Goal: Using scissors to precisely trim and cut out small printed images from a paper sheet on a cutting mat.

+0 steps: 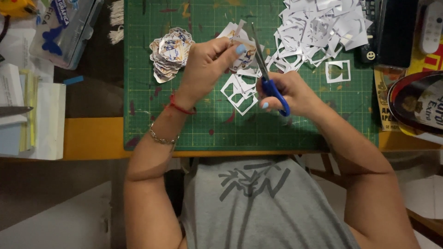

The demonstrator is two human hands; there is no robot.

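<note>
My left hand [207, 62] pinches a small printed paper piece [243, 56] above the green cutting mat [184, 120]. My right hand [288, 92] grips blue-handled scissors [270, 78], whose blades point up and away beside the paper piece. A stack of cut-out printed stickers [170, 53] lies on the mat to the left of my left hand. Under the hands lie a few white paper frames [240, 94].
A heap of white paper offcuts [318, 30] fills the mat's far right. A clear plastic box [64, 27] and a pile of papers [32, 115] lie at left. A dark phone [397, 32], a white remote [431, 25] and a round tray [415, 101] sit at right.
</note>
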